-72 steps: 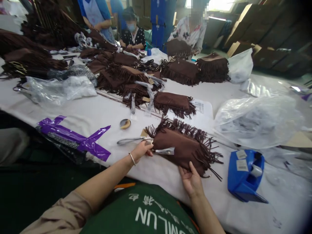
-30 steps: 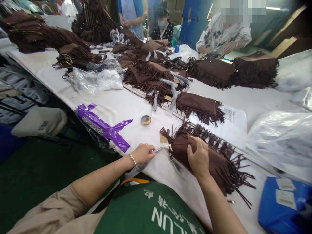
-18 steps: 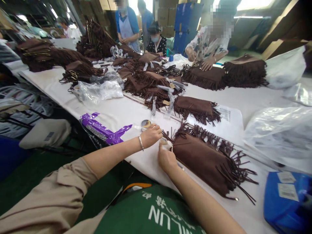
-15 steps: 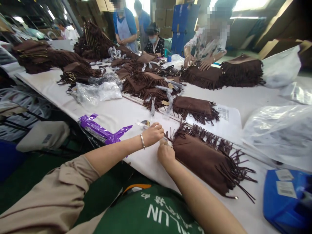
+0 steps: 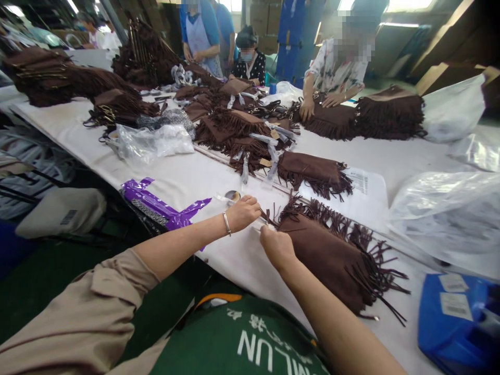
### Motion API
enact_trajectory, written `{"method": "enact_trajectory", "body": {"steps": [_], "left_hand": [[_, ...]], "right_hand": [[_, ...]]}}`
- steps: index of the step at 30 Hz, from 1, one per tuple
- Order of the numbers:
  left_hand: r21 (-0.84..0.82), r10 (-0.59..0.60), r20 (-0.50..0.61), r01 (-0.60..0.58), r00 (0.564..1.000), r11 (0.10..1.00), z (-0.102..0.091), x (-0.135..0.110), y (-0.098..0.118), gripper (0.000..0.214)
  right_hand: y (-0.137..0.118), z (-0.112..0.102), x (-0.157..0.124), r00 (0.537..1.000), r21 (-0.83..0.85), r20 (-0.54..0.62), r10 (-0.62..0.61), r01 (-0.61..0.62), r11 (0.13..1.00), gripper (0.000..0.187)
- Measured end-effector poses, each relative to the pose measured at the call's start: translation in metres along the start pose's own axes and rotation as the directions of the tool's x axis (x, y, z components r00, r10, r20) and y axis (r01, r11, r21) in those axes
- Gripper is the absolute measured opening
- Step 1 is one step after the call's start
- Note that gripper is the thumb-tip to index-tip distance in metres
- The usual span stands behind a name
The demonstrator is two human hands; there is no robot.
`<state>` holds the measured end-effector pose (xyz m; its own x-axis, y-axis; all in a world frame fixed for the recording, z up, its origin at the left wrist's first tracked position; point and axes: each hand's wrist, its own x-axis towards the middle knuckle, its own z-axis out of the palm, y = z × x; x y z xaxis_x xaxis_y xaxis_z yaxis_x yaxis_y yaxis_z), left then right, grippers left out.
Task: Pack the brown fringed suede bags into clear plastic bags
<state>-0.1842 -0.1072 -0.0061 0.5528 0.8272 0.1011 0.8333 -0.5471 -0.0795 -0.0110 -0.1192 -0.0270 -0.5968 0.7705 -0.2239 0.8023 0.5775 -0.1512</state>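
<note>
White cloth covers the long worktable [image 5: 234, 255]. Over it, the left hand [image 5: 245, 211] curls its fingers tightly around a clear plastic strip [image 5: 222, 199], one end poking out; the right hand [image 5: 276, 246] pinches something small and whitish [image 5: 269, 226], too hidden to identify. One end by the right hand, a rectangular dark-brown fringed bag [image 5: 324, 252] lies flat. Farther out are a small round dish [image 5: 234, 195], glossy purple tape [image 5: 182, 216] and a blue plastic device [image 5: 439, 323].

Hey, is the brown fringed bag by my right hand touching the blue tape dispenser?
Apart. The head view shows a strip of white table cover between the fringed bag's strands and the blue tape dispenser.
</note>
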Motion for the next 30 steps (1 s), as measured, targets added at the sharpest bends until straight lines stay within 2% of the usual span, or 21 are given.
{"method": "enact_trajectory", "body": {"steps": [2,4,6,7,9,11,13,16,18,20,22,24,27,30], "left_hand": [[-0.054,-0.067,0.025,0.068,0.997,0.996,0.002,-0.01,0.004,0.018],[-0.18,-0.174,0.106,0.191,0.979,0.965,0.007,-0.023,0.013,0.015],[-0.335,-0.3,0.252,0.374,0.92,0.865,0.014,-0.036,0.026,0.012],[-0.388,-0.341,0.327,0.454,0.881,0.802,0.018,-0.043,0.035,0.012],[-0.433,-0.38,0.432,0.558,0.818,0.707,0.024,-0.053,0.051,0.017],[-0.43,-0.394,0.471,0.595,0.789,0.679,0.028,-0.059,0.066,0.027],[-0.421,-0.417,0.495,0.631,0.762,0.652,0.029,-0.059,0.076,0.036],[-0.422,-0.444,0.534,0.682,0.72,0.598,0.027,-0.051,0.084,0.031],[-0.444,-0.439,0.586,0.723,0.681,0.529,0.026,-0.045,0.087,0.022],[-0.478,-0.393,0.671,0.772,0.628,0.418,0.027,-0.04,0.091,0.022],[-0.507,-0.31,0.76,0.819,0.572,0.268,0.03,-0.035,0.096,0.029],[-0.522,-0.226,0.816,0.846,0.532,0.106,0.033,-0.03,0.104,0.032],[-0.534,-0.151,0.842,0.839,0.517,-0.104,0.04,-0.019,0.122,0.031],[-0.546,-0.125,0.837,0.799,0.532,-0.253,0.047,-0.009,0.143,0.032]], "right_hand": [[0.02,0.003,-0.024,0.999,0.1,-0.031,-0.012,0.015,0.995,0.03],[0.051,0.009,-0.048,0.998,0.362,-0.066,-0.002,0.026,0.932,0.029],[0.084,0.014,-0.067,0.99,0.601,-0.141,0.019,0.07,0.796,0.029],[0.099,0.016,-0.073,0.981,0.654,-0.19,0.035,0.101,0.749,0.028],[0.118,0.018,-0.08,0.952,0.63,-0.301,0.061,0.151,0.762,0.028],[0.119,0.02,-0.081,0.922,0.556,-0.378,0.083,0.155,0.817,0.028],[0.105,0.024,-0.079,0.909,0.441,-0.414,0.043,0.159,0.883,0.033],[0.075,0.037,-0.081,0.911,0.222,-0.408,-0.054,0.157,0.962,0.053],[0.062,0.045,-0.088,0.914,0.13,-0.401,-0.056,0.118,0.984,0.051],[0.06,0.049,-0.096,0.922,0.113,-0.385,-0.032,0.081,0.99,0.036],[0.064,0.049,-0.1,0.932,0.172,-0.361,-0.007,0.074,0.982,0.021],[0.072,0.044,-0.1,0.941,0.257,-0.338,0.005,0.088,0.962,0.017],[0.084,0.037,-0.091,0.946,0.33,-0.325,0.014,0.099,0.939,0.018],[0.102,0.028,-0.079,0.946,0.371,-0.316,0.073,0.053,0.927,0.021]]}}
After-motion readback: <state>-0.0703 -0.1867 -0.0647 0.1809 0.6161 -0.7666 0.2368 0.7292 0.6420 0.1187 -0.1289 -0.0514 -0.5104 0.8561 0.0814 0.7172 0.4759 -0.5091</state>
